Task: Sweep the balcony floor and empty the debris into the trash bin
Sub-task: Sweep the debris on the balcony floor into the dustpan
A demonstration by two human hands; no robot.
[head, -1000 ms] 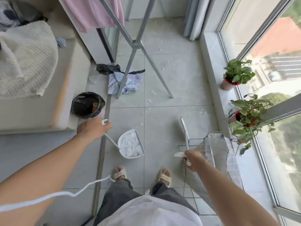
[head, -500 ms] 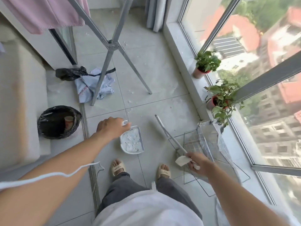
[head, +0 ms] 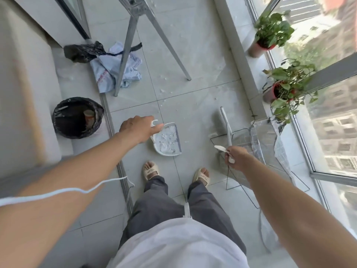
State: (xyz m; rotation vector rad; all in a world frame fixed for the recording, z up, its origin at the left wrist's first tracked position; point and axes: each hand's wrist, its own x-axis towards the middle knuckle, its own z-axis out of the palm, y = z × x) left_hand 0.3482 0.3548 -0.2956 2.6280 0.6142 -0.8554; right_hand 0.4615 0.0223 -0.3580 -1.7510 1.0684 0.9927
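Right hand (head: 233, 155): grips broom handle (head: 226, 124) top.
Left hand (head: 138, 127): closed round dustpan (head: 167, 139) handle; carry level, the light debris (head: 166, 137) spills easily.
Trash bin (head: 77, 117): left, beyond the floor track.

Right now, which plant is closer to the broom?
The nearer potted plant, the straggly one on the window ledge just above the broom. The bushier plant stands farther along the ledge.

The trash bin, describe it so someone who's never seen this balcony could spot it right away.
Look left of the metal door track that runs along the floor. There stands the trash bin, round and lined with a black bag, left of the white dustpan. Unlike the crumpled black bag farther off, it stands open-topped.
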